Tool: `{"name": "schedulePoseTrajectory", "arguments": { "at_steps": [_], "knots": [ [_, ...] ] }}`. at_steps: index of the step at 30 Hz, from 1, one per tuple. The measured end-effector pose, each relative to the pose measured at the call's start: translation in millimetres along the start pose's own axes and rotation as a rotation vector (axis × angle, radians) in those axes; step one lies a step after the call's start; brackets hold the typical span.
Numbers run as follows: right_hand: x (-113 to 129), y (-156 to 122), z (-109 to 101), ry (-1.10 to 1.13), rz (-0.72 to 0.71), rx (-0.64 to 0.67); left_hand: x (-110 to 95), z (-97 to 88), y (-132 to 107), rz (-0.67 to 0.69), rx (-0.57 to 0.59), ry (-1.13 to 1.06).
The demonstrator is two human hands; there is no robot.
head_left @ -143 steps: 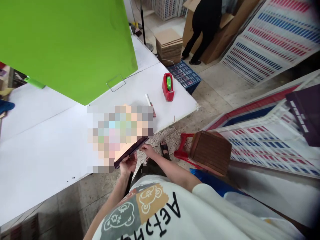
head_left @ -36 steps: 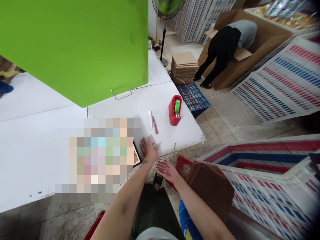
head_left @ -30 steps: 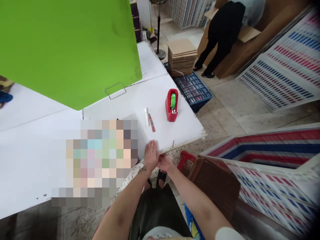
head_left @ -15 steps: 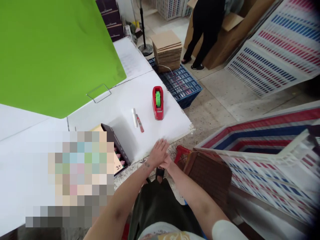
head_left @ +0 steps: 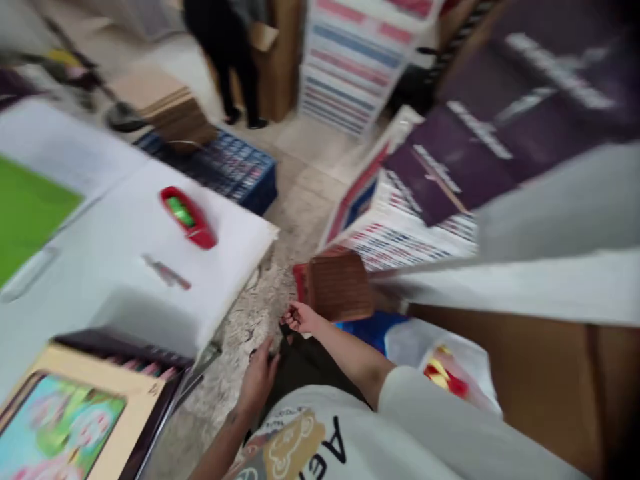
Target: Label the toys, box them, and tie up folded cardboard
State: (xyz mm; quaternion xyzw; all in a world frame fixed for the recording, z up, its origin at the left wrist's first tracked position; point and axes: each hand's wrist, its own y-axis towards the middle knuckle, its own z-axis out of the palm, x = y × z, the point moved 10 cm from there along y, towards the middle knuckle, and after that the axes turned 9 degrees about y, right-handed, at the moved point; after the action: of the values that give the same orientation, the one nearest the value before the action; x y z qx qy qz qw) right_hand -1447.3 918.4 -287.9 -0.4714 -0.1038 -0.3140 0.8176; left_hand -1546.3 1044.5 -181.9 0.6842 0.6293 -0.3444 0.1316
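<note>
My left hand (head_left: 261, 373) hangs in front of my body, beside the table edge, with its fingers loosely stretched and nothing seen in them. Ahead and to the right, my right hand (head_left: 299, 317) is near a brown slatted stool top (head_left: 340, 285). Its fingers are loosely bent and a little apart, blurred, and no object shows in them. The closest thing to my left hand is a dark-edged box (head_left: 135, 393) with a colourful picture on its front, standing on the white table (head_left: 235, 233). Small pinkish items show along the box's open edge.
A red tape dispenser (head_left: 190, 219) with green tape and a small red-and-grey cutter (head_left: 170, 275) lie on the table. A green board (head_left: 30, 213) is at left. Stacked cardboard (head_left: 175, 113) rests on a blue crate (head_left: 250, 177). Purple boxes (head_left: 480, 127) are at right. Another person (head_left: 225, 53) stands behind.
My hands were together over the table's edge and are now apart. The view has swung right, bringing the purple boxes into sight and shifting the table to the left.
</note>
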Motion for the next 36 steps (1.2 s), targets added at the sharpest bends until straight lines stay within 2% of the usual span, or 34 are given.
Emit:
{"name": "schedulePoseTrajectory", "arguments": {
  "at_steps": [2,5,7,9,12,13,14,16,17,19,21,22,24,26,29,32,36],
  "knots": [
    [20,-39,-41,-0.006,-0.06,-0.15,13,11.6,-5,-0.049,0.105,-0.099],
    [67,-120,-99,-0.019,-0.225,-0.388,13,25.5,3,-0.004,0.238,-0.136],
    [101,-194,-136,-0.039,-0.387,-0.566,4,27.2,11,0.043,0.284,-0.117],
    [131,-283,-175,-0.065,-0.583,-0.773,-12,22.7,21,0.09,0.3,-0.088],
    [143,-413,-230,-0.132,-0.775,-1.104,-40,10.1,31,0.17,0.28,-0.079],
    [141,-454,-243,-0.327,-0.752,-1.317,-48,6.4,32,0.197,0.274,-0.087],
    [136,-476,-252,-0.53,-0.645,-1.427,-54,3.6,31,0.22,0.271,-0.094],
    [120,-490,-263,-0.803,-0.46,-1.486,-57,0.9,23,0.247,0.283,-0.086],
    [112,-482,-264,-0.873,-0.425,-1.443,-55,0.3,17,0.249,0.293,-0.071],
    [102,-443,-253,-0.902,-0.47,-1.284,-43,-2.1,1,0.237,0.303,-0.036],
    [96,-380,-224,-0.917,-0.523,-1.068,-29,-9.1,-19,0.203,0.28,-0.006],
    [94,-344,-203,-0.927,-0.542,-0.951,-23,-14.0,-29,0.186,0.264,0.008],
    [87,-272,-149,-0.974,-0.569,-0.687,-14,-25.1,-50,0.167,0.24,0.036],
    [78,-208,-86,-0.994,-0.571,-0.392,-5,-37.8,-70,0.149,0.217,0.057],
    [68,-140,4,-1.003,-0.517,-0.032,22,-60.2,-100,0.027,0.125,0.039],
    [75,-94,77,-1.027,-0.462,0.131,63,-72.8,-138,-0.164,0.016,-0.069],
    [107,-43,156,-0.932,-0.499,0.157,107,-73.3,-180,-0.362,-0.109,-0.179]
  ]
}}
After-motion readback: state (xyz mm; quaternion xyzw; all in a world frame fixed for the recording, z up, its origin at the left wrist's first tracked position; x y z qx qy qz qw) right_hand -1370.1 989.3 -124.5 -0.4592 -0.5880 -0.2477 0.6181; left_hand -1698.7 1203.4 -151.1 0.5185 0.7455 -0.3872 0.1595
